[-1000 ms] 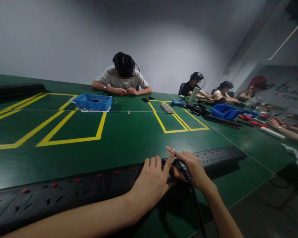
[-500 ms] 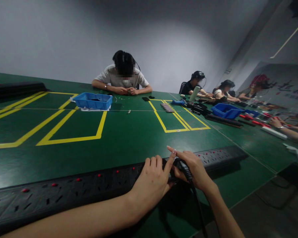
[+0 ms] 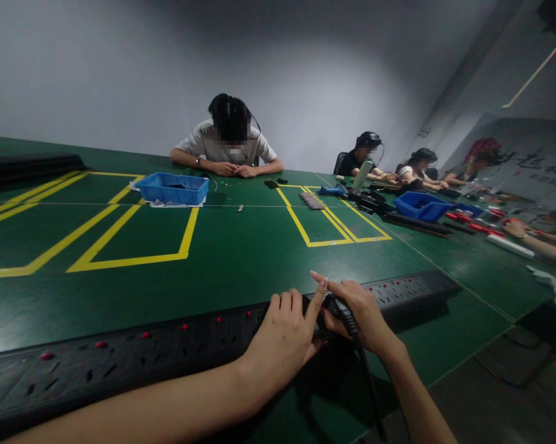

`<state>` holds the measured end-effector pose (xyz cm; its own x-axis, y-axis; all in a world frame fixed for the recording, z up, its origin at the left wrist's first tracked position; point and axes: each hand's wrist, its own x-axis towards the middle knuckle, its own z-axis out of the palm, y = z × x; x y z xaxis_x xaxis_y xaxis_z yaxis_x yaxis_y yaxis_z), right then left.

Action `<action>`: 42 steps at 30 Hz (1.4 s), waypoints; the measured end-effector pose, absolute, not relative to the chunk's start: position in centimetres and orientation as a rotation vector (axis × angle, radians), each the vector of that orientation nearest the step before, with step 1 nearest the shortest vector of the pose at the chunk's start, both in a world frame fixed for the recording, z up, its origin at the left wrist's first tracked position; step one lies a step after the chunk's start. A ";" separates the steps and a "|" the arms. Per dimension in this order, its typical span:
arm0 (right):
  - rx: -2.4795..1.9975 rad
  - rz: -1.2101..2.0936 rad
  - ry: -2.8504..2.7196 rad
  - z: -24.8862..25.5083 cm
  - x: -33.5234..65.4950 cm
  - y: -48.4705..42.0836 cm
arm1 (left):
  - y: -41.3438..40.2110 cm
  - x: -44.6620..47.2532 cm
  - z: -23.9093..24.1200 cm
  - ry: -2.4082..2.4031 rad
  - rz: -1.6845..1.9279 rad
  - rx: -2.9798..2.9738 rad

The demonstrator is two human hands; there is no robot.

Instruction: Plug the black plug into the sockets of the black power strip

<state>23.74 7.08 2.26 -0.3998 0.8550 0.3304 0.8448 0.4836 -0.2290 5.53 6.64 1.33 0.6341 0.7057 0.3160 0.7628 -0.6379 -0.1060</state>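
A long black power strip (image 3: 120, 354) with red switch lights lies along the near edge of the green table (image 3: 240, 253). My left hand (image 3: 284, 336) rests on the strip, fingers curled over its top and the index finger raised. My right hand (image 3: 358, 314) is closed round a black plug (image 3: 340, 308) at the strip, with its black cable (image 3: 365, 382) running down past my wrist. The two hands touch each other over the plug.
Yellow tape rectangles mark the table. A blue tray (image 3: 173, 188) stands at the back left, another blue tray (image 3: 421, 205) and several tools at the right. A person (image 3: 229, 145) sits opposite; other people work along the right side.
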 end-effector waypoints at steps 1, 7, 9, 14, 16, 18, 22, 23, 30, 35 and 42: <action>-1.426 0.026 -2.331 2.2 23.7 7.1 | 6.6 5.5 1.3 -1.196 -0.362 -2.627; -1.445 -0.006 -2.325 2.1 23.6 7.1 | 6.7 5.3 1.4 -1.195 -0.364 -2.629; -1.446 -0.013 -2.325 2.1 23.7 7.1 | 6.6 5.3 1.4 -1.192 -0.362 -2.637; -1.437 -0.029 -2.333 2.1 23.7 7.2 | 6.6 5.3 1.4 -1.199 -0.357 -2.646; -1.434 -0.034 -2.332 2.1 23.7 7.2 | 6.6 5.4 1.4 -1.201 -0.358 -2.649; -1.438 -0.031 -2.331 2.1 23.6 7.2 | 6.6 5.4 1.4 -1.198 -0.359 -2.652; -1.436 -0.026 -2.323 2.1 23.6 7.2 | 6.6 5.3 1.4 -1.197 -0.360 -2.660; -1.433 -0.027 -2.322 2.1 23.7 7.2 | 6.6 5.3 1.4 -1.199 -0.359 -2.662; -1.439 -0.015 -2.316 2.0 23.8 7.2 | 6.6 5.4 1.3 -1.212 -0.365 -2.665; -1.403 0.062 -2.276 2.1 23.6 6.9 | 6.6 5.4 1.2 -1.207 -0.373 -2.662; -0.974 0.277 -1.046 4.5 26.6 7.6 | 6.6 5.2 1.3 -1.203 -0.378 -2.641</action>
<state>26.58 7.60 4.48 0.5109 0.6142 0.6014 0.2367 0.5720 -0.7854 5.25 6.64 1.25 0.6328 0.7060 0.3181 0.7611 -0.6427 -0.0874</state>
